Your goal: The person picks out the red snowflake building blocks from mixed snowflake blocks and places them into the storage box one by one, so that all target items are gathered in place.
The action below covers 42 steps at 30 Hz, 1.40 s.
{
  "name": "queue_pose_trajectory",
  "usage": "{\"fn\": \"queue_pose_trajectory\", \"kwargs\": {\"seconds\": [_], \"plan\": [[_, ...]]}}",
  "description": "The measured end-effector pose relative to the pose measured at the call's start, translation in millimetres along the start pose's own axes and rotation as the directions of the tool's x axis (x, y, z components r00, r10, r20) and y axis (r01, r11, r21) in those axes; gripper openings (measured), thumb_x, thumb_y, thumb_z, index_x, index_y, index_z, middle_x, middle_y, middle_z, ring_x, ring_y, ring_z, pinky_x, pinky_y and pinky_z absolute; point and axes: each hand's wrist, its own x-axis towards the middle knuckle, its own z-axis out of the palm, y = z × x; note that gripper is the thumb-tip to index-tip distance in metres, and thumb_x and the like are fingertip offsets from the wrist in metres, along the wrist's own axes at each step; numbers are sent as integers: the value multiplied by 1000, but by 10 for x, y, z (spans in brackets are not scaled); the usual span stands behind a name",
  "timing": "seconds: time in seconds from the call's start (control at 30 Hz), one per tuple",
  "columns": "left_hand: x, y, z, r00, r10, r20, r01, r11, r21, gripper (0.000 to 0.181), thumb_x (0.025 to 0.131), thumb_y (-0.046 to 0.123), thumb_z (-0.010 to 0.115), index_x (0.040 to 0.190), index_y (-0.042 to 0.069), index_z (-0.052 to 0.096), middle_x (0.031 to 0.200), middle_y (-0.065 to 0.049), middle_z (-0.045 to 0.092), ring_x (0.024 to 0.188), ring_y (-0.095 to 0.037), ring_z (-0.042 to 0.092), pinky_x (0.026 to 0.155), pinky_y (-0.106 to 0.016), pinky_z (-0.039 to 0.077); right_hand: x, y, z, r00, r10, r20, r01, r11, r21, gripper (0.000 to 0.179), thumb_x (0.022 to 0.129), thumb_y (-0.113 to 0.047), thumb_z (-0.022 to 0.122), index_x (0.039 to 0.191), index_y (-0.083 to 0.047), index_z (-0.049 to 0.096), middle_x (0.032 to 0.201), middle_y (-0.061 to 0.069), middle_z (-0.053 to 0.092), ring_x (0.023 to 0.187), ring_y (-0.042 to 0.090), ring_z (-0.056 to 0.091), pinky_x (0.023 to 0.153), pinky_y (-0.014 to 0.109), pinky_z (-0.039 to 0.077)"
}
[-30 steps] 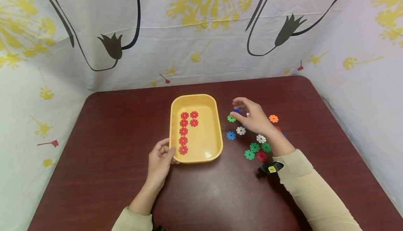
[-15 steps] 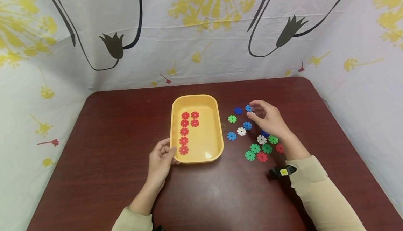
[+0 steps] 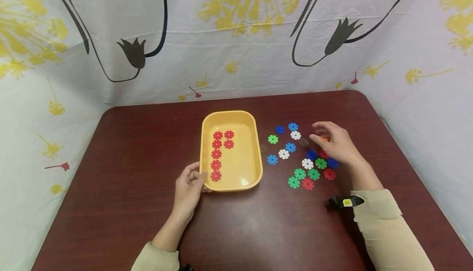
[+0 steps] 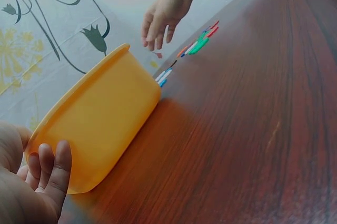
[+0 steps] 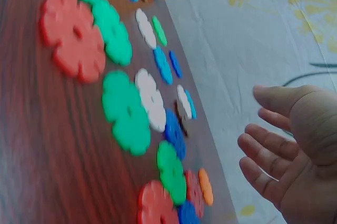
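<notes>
A yellow plastic tray (image 3: pixel 242 156) stands on the table, with several red notched discs (image 3: pixel 216 154) laid in two columns along its left side. My left hand (image 3: pixel 189 187) holds the tray at its near left corner, thumb over the rim and fingers against the outer wall (image 4: pixel 100 129). Over the far right part of the loose discs hovers my right hand (image 3: pixel 338 143), fingers parted and nothing between them. Beneath it an orange disc (image 5: pixel 206 187) is partly hidden in the head view. Around there lie a brown disc (image 3: pixel 304 142), a dark blue disc (image 3: pixel 312 155) and a green disc (image 3: pixel 320 163).
Several more blue, white, green and red discs spread right of the tray, among them a white disc (image 3: pixel 283 154) and a red disc (image 3: pixel 308 184). The dark red table (image 3: pixel 140 152) ends at a patterned cloth (image 3: pixel 229 65) behind and at both sides.
My right hand has moved rightward over the loose discs, from beside the tray to the far right ones, uncovering blue, white and brown discs. The left hand and tray have stayed in place.
</notes>
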Motion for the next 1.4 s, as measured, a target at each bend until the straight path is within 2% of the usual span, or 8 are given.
{"fn": "queue_pose_trajectory", "kwargs": {"seconds": [0.27, 0.4, 0.5, 0.57, 0.73, 0.93, 1.23, 1.4], "plan": [[4, 1, 2, 1000, 5, -12, -5, 1000, 3, 36, 98, 0, 62, 133, -2, 54, 85, -19, 58, 60, -12, 61, 58, -27, 61, -97, 200, -99, 998, -9, 67, 15, 995, -95, 34, 97, -16, 70, 124, 3, 61, 119, 26, 61, 100, 44, 66, 85, 60, 58], [2, 4, -6, 1000, -4, -7, 4, 1000, 9, 37, 98, 1, 62, 134, -3, 53, 85, -17, 59, 61, -11, 61, 59, -27, 61, -155, 296, -159, 996, 15, 91, -1, 989, -148, 24, 92, -8, 74, 112, 2, 64, 103, 18, 65, 89, 34, 64, 73, 44, 61], [-1, 2, -12, 1000, -4, -1, 4, 1000, 10, 37, 98, 1, 62, 134, -4, 52, 84, -16, 58, 61, -11, 61, 59, -27, 61, -176, 349, -178, 992, 31, 121, -10, 985, -172, 21, 89, -9, 77, 104, 0, 64, 92, 12, 64, 82, 26, 59, 65, 30, 55], [-1, 1, -13, 1000, -2, 0, 2, 1000, 9, 37, 98, 1, 62, 134, -5, 52, 84, -16, 58, 60, -11, 61, 59, -26, 61, -179, 374, -176, 990, 37, 137, -12, 984, -177, 21, 89, -11, 78, 101, -1, 65, 88, 9, 64, 78, 23, 56, 63, 26, 51], [-2, 7, -3, 1000, 0, -2, 0, 1000, 5, 37, 98, 1, 62, 134, -4, 53, 84, -17, 58, 60, -11, 62, 59, -27, 61, -183, 400, -165, 988, 54, 145, -27, 983, -183, 26, 90, -19, 79, 102, 0, 65, 89, 10, 64, 78, 22, 57, 63, 27, 52], [-1, 6, -1, 1000, -4, -8, 4, 1000, 18, 38, 98, 1, 62, 134, -4, 52, 84, -17, 59, 60, -12, 62, 58, -27, 61, -180, 392, -176, 984, 77, 161, -44, 979, -197, 38, 86, -25, 83, 106, 4, 67, 93, 13, 64, 80, 24, 56, 66, 30, 53], [-3, 2, 6, 1000, -1, -9, 1, 1000, 13, 36, 98, 1, 62, 133, -2, 53, 85, -18, 59, 60, -12, 62, 58, -27, 61, -155, 416, -183, 971, 106, 215, -68, 982, -175, 31, 90, -24, 79, 103, 0, 64, 85, 7, 59, 74, 22, 51, 59, 26, 47], [-2, 6, 6, 1000, 0, -8, 0, 1000, 11, 36, 98, 1, 61, 133, -2, 53, 84, -18, 58, 59, -13, 62, 58, -27, 61, -145, 434, -190, 977, 91, 193, -61, 986, -156, 33, 91, -24, 77, 103, 0, 57, 85, 8, 59, 72, 21, 53, 58, 26, 47]]}}
